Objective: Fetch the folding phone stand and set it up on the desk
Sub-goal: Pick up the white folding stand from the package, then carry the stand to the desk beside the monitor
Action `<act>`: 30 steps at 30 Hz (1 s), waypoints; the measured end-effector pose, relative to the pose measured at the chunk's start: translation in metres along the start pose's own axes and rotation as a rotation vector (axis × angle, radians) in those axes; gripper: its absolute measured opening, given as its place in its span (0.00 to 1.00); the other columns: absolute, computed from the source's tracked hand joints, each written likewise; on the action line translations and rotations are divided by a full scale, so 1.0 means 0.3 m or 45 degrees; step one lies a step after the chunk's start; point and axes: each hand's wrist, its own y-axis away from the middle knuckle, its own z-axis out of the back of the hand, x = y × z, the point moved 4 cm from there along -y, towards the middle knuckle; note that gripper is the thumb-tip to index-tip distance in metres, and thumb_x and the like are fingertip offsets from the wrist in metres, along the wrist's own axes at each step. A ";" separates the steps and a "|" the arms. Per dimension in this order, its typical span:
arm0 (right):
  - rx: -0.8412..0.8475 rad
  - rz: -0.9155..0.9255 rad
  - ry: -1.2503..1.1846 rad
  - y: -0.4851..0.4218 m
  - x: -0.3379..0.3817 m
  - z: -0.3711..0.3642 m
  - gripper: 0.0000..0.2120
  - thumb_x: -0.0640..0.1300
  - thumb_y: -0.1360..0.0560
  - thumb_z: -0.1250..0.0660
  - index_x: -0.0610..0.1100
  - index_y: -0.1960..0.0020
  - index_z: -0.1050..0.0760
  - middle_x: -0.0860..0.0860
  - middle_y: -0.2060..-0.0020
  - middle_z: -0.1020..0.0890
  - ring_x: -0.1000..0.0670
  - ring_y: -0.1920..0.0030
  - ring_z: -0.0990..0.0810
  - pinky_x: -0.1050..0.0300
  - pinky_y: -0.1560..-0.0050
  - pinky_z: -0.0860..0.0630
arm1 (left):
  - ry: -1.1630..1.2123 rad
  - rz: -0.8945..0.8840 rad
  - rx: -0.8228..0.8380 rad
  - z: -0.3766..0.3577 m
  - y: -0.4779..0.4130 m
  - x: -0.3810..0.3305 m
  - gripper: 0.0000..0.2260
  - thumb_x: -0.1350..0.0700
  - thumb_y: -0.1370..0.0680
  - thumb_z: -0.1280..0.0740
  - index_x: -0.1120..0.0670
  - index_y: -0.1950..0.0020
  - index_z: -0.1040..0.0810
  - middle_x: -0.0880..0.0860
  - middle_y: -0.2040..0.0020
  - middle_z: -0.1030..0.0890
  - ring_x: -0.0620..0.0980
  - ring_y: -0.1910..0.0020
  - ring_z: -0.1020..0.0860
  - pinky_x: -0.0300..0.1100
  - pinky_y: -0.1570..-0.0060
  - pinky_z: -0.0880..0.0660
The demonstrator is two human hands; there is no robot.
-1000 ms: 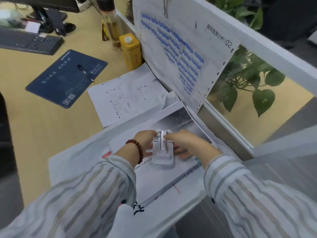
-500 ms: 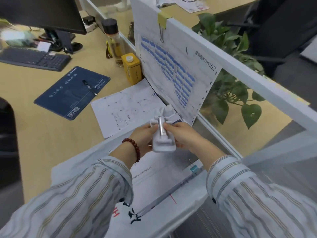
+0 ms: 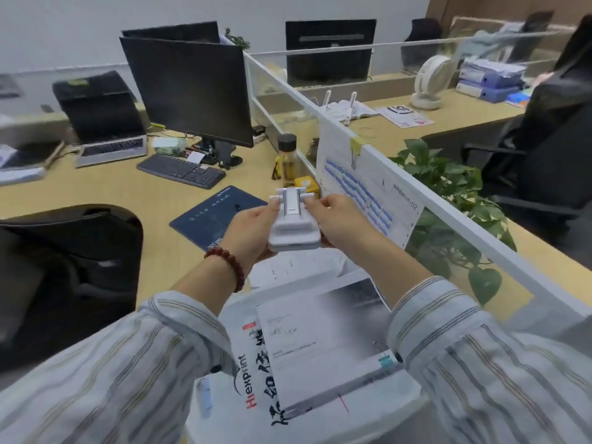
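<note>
The white folding phone stand (image 3: 293, 221) is held up in the air above the wooden desk (image 3: 134, 200), still folded flat with its hinge end pointing away from me. My left hand (image 3: 253, 233), with a red bead bracelet on the wrist, grips its left side. My right hand (image 3: 341, 224) grips its right side, fingertips at the hinge. Both hands are shut on the stand.
Below my arms lies a stack of papers (image 3: 320, 347). A dark blue pad (image 3: 214, 216), keyboard (image 3: 181, 170), monitor (image 3: 189, 91), glass bottle (image 3: 287, 160) and yellow box (image 3: 307, 186) sit on the desk. A glass partition (image 3: 448, 200) with a clipped sheet runs along the right; a black chair (image 3: 70, 257) stands left.
Both hands have lifted the stand off the paper stack and carried it up and forward over the desk. The view has tilted up from the papers to the whole office.
</note>
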 end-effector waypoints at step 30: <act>1.510 0.429 0.172 1.382 0.748 -2.159 0.08 0.48 0.23 0.38 0.46 0.54 0.23 0.45 0.58 0.21 0.49 0.59 0.24 0.56 0.57 0.25 | 0.215 -0.116 -1.407 2.068 1.667 0.195 0.09 0.58 0.21 0.40 0.54 0.44 0.23 0.53 0.59 0.22 0.47 0.65 0.25 0.34 0.76 0.28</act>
